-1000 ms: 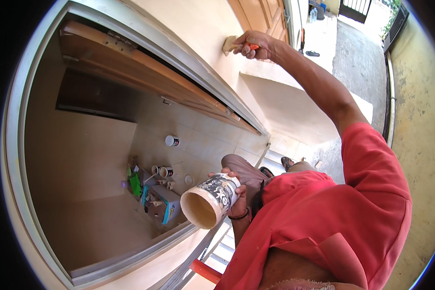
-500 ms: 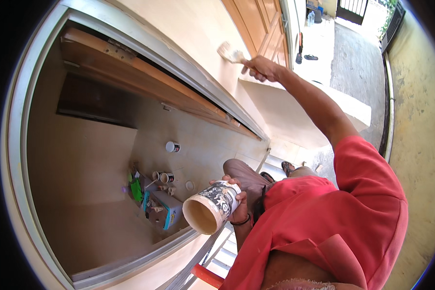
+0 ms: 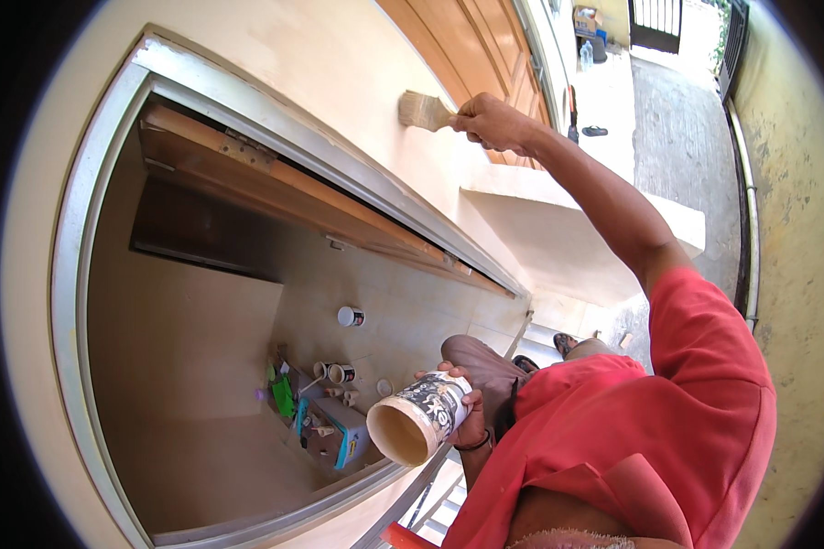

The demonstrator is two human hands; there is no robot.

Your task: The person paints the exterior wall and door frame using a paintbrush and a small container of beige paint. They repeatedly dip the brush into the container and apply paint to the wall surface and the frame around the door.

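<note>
"Brush (image 3: 423,111) has shifted along the wall (image 3: 284,46), farther from the ledge (image 3: 545,242); the view has swung too, so the frame (image 3: 70,265) sits lower."

"How are the hands set?"

"Right hand (image 3: 493,121) is up near twelve o'clock, fingers wrapped round the brush's handle; left hand (image 3: 474,423) is at six, fingers curled about the side of the tub (image 3: 444,400), its mouth towards us."

"What could go wrong?"

"Wood door (image 3: 467,41) stands just past twelve, close to the bristles; a stroke straying towards one o'clock could smear it. Tub worries me too; one hand alone clasps it, and with attention up on the brush it could tilt; a spill might reach the cans (image 3: 341,373) or box (image 3: 350,439) at seven, on the floor."

"Is it full?"

"Can't tell; nor whether the bristles actually touch the wall; if they're overloaded, drips could mark the frame below."
</note>
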